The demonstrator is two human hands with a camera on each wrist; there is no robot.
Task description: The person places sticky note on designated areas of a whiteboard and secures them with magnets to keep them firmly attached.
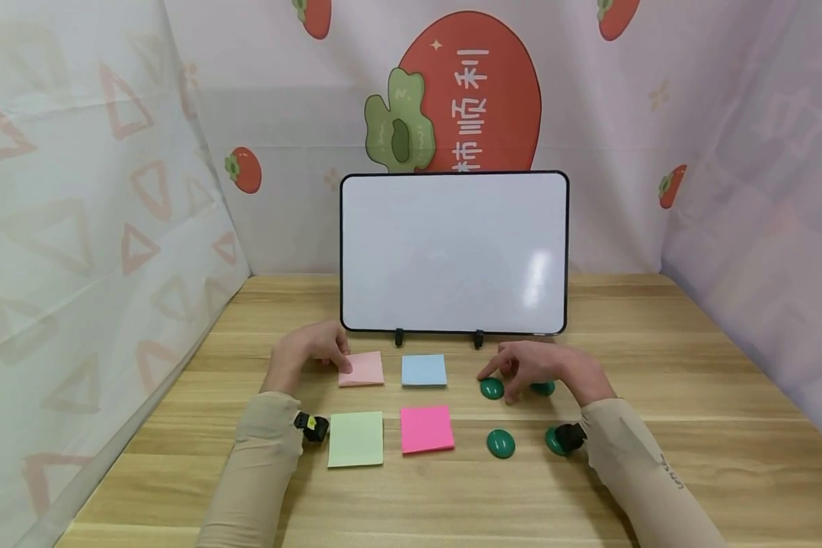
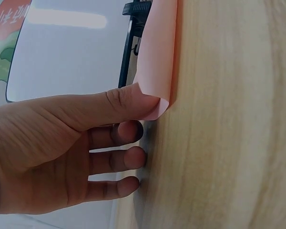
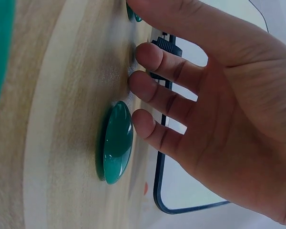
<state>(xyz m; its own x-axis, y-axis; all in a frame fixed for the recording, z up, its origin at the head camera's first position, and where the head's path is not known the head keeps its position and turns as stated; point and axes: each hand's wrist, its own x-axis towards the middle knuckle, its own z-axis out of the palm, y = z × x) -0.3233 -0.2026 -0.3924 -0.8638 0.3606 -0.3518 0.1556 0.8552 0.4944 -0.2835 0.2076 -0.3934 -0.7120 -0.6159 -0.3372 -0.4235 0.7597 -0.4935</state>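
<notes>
My left hand [image 1: 318, 344] pinches the left corner of the pale pink sticky note pad [image 1: 366, 368] between thumb and index finger. In the left wrist view the pink paper [image 2: 157, 52] curls up at the thumb, while the other fingers are bent loosely below. My right hand [image 1: 536, 361] reaches down with index finger and thumb on either side of a glossy green round magnet [image 1: 491, 390], which lies flat on the table. Another green magnet [image 3: 118, 143] sits beside the little finger, partly hidden by the hand in the head view.
A blank whiteboard [image 1: 452, 251] stands on small black feet [image 1: 479, 339] behind the hands. Blue [image 1: 424, 370], green [image 1: 356, 439] and bright pink [image 1: 427, 429] sticky note pads lie on the wooden table [image 1: 452, 510]. Two more green magnets lie nearer, one [image 1: 501, 443] uncovered and one [image 1: 555, 439] under the right wrist camera.
</notes>
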